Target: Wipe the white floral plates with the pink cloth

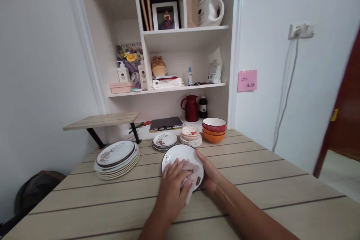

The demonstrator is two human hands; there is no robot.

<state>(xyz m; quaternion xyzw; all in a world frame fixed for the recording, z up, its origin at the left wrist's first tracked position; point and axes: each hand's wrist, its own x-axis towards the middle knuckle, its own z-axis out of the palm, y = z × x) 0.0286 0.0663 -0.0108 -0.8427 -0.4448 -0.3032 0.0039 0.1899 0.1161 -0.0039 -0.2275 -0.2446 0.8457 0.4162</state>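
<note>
A white plate (180, 152) with a dark rim and a floral print is held tilted above the wooden table. My right hand (211, 174) grips its right edge, thumb on the face and the other fingers behind it. Pressed against the plate's face is a pale, thin cloth (191, 172), with my left hand (174, 185) closed over it. Part of the cloth hangs below the plate's lower edge. Just behind the plate sits a short stack of similar small plates (165, 139).
A stack of larger plates (116, 159) stands at the left. Small dishes (190, 137) and stacked red and orange bowls (214, 131) are at the back right. A raised wooden shelf (101, 120) juts over the back left. A dark red jug (191, 108) stands behind.
</note>
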